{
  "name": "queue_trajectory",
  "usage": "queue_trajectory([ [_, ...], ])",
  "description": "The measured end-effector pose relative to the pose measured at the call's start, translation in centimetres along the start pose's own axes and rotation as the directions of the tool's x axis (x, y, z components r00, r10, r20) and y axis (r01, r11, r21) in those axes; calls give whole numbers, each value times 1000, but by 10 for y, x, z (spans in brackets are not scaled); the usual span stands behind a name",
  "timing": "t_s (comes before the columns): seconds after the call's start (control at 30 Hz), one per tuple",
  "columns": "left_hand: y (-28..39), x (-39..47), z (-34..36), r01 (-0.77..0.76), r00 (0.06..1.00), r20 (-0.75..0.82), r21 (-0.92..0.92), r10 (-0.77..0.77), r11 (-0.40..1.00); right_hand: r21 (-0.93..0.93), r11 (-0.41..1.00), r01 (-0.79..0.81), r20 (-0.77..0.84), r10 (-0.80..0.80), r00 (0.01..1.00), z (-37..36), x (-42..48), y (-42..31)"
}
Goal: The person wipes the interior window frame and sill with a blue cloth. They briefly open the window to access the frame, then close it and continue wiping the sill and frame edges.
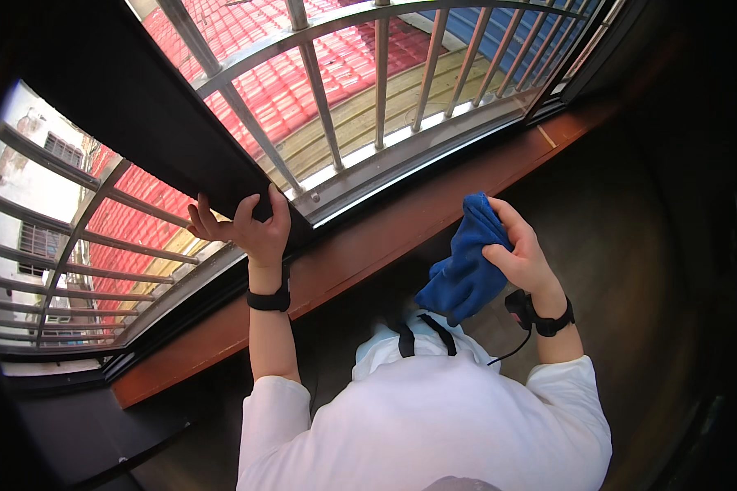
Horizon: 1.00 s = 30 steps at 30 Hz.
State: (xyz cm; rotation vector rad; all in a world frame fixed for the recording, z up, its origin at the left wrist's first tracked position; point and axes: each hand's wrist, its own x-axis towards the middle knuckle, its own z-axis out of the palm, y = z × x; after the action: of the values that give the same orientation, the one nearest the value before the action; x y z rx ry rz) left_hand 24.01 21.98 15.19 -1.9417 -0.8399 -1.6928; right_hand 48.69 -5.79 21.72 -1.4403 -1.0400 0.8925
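A crumpled blue cloth (465,264) hangs from my right hand (522,248), pinched between thumb and fingers, in front of my body and below the sill. My left hand (245,224) is raised at the dark upright window frame (202,147), fingers spread and curled, holding nothing; its fingertips are at the frame's lower part, and whether they press on it cannot be told. Both wrists wear black straps, the right one with a small device and a cable. The glass window pane (356,92) stands to the right of the frame.
A reddish-brown window sill (368,245) runs diagonally below the panes. Outside the glass are metal security bars (381,80), red roof tiles (282,104) and a blue corrugated roof (503,37). A dark floor (614,264) lies at the right, and a dark panel (159,429) stands under the sill's left end.
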Motion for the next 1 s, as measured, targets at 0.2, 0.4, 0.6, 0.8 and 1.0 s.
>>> queue_trajectory([
  [0.2, 3, 1, -18, 85, 996, 17, 112, -88, 990, 127, 990, 63, -154, -43, 987, -92, 4, 15],
  [0.4, 83, -11, 12, 247, 968, -35, 287, -248, 926, 194, 965, 175, -194, -137, 971, -220, 34, 24],
  [0.6, 259, 20, 112, 360, 906, 238, 0, -350, 933, 133, 974, 185, -100, -172, 980, -341, 105, -24],
  [0.8, 359, 69, 199, 222, 943, 290, -187, -162, 957, 48, 967, 251, -113, -244, 963, -425, 153, -18],
  [1.0, 433, 100, 286, 102, 983, 182, -351, -39, 931, -33, 926, 377, -253, -373, 893, -473, 207, -5],
])
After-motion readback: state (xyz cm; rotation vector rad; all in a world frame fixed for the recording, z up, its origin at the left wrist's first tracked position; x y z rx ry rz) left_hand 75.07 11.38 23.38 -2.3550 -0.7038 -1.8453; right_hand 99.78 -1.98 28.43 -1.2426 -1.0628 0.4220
